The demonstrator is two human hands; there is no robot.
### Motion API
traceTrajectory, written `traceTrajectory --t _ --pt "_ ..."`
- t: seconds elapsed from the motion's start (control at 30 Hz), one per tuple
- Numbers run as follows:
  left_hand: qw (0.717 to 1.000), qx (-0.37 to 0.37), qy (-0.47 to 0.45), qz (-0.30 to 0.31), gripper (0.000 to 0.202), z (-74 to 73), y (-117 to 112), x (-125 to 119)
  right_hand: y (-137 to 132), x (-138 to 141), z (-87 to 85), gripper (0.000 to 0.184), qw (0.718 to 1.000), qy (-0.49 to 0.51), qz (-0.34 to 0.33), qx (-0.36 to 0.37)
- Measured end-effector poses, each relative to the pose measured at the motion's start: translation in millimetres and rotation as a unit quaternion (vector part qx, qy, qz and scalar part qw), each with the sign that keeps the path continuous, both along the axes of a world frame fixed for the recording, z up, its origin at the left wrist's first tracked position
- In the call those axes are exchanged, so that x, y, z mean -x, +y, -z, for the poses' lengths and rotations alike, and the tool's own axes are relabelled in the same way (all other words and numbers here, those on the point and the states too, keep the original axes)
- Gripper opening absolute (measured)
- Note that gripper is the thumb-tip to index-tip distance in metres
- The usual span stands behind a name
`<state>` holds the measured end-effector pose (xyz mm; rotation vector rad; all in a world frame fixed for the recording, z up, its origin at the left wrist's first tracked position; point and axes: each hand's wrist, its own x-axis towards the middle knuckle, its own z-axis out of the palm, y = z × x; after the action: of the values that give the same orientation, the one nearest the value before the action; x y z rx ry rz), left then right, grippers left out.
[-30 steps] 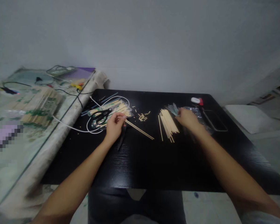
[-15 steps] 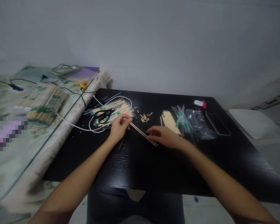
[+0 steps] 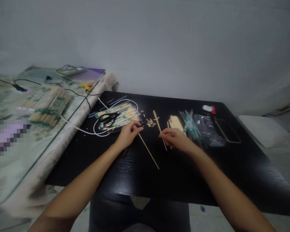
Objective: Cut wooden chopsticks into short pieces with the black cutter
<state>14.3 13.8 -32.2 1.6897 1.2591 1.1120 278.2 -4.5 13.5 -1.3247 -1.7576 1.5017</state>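
Between the thumb and fingers of my left hand (image 3: 127, 135) is one end of a thin wooden chopstick (image 3: 149, 151), which slants down toward the table's near side. My right hand (image 3: 174, 138) is closed on another chopstick (image 3: 156, 120), tilted with its upper end pointing away from me. Just beyond the right hand lies a pile of bare chopsticks (image 3: 176, 123). Short wooden bits (image 3: 150, 123) are scattered between the two hands. Behind my left hand, black-handled scissors (image 3: 110, 119) rest on wrapped chopsticks (image 3: 125, 113).
Clear wrappers (image 3: 189, 124), a plastic bag (image 3: 207, 129), a phone-like dark frame (image 3: 228, 130) and a white-and-red item (image 3: 209, 109) are on the right of the black table (image 3: 140, 180). A white cable (image 3: 81, 130) loops at left, near bundled chopsticks (image 3: 47, 108).
Two sticks lay together from my left hand earlier; now they are apart. My right hand has moved slightly right and grips one, while the left keeps the other, now angled lower.
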Motion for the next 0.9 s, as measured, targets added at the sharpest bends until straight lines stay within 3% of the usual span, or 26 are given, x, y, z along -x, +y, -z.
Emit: traceTrajectory --t 0.17,0.27,0.37,0.47,0.53,0.67,0.73,0.8,0.9 --pt "0.993 -0.006 0.113 0.033 0.023 -0.2 -5.4 -2.1 -0.3 2.7 2.3 0.038 0.99 0.125 0.068 -0.008" --pt "0.983 -0.036 0.173 0.059 0.022 -3.5 -5.8 -1.4 -0.6 8.4 7.2 0.029 0.98 0.177 0.095 -0.011" --pt "0.97 -0.076 0.221 0.072 0.018 -11.2 -3.2 6.0 0.0 13.4 8.7 0.022 0.962 0.23 0.145 -0.011" --pt "0.956 -0.088 0.276 0.048 0.019 -22.1 -2.3 21.9 1.5 16.3 2.3 0.027 0.949 0.25 0.188 -0.021" --pt "0.941 -0.069 0.331 0.018 0.031 -27.8 -6.1 35.6 3.6 17.7 -5.4 0.032 0.948 0.248 0.198 -0.037" --pt "0.887 0.011 0.462 -0.019 0.087 -29.8 -24.6 59.4 12.6 23.6 -21.2 0.03 0.954 0.21 0.201 -0.078" --pt "0.872 0.024 0.488 -0.018 0.106 -28.2 -34.0 64.9 18.0 29.6 -27.5 0.027 0.96 0.186 0.183 -0.103" --pt "0.864 0.025 0.503 -0.013 0.112 -27.8 -39.9 65.5 22.1 37.1 -32.2 0.032 0.965 0.171 0.155 -0.124" --pt "0.856 0.028 0.517 -0.004 0.106 -30.7 -42.6 59.0 24.1 46.7 -35.2 0.036 0.964 0.16 0.143 -0.159"
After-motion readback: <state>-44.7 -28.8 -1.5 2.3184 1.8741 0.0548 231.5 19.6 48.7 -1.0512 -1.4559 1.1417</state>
